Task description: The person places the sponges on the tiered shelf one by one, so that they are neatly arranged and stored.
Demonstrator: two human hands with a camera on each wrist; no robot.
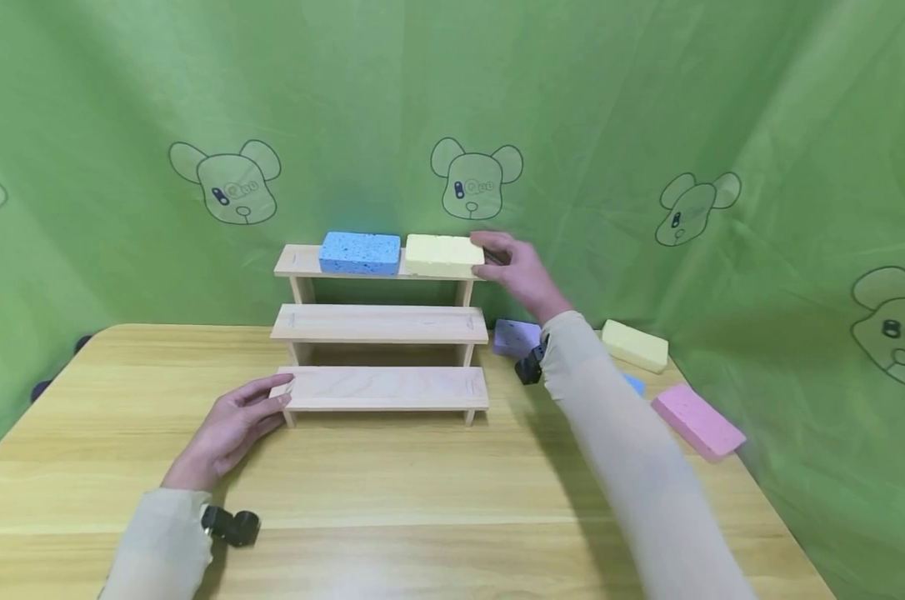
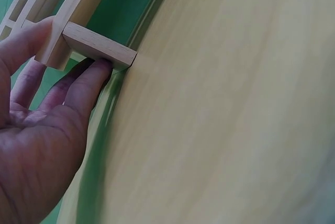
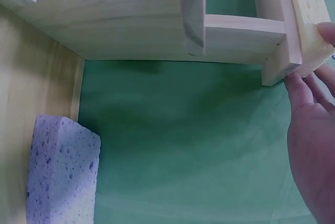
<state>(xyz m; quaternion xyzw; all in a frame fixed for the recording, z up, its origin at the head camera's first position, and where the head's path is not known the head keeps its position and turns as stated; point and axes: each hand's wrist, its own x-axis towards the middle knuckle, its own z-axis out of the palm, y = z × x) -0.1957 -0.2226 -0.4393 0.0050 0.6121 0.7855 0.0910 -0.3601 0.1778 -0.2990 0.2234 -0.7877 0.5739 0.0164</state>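
A three-step wooden display rack (image 1: 381, 323) stands on the table against the green cloth. My left hand (image 1: 235, 421) grips the left end of its lowest step; in the left wrist view some fingertips (image 2: 102, 67) touch the leg below the step. On the top step, a speckled blue sponge (image 1: 359, 253) lies beside a pale yellow sponge (image 1: 443, 255), with a narrow gap between them. My right hand (image 1: 523, 271) holds the yellow sponge by its right end, thumb at the front. In the right wrist view that sponge (image 3: 309, 14) is partly cut off.
Right of the rack lie a purple sponge (image 1: 516, 337), another yellow sponge (image 1: 636, 345) and a pink sponge (image 1: 697, 422) near the table's right edge. Another blue sponge (image 1: 634, 383) is mostly hidden behind my right sleeve. Green cloth (image 1: 587, 100) hangs behind and at the sides.
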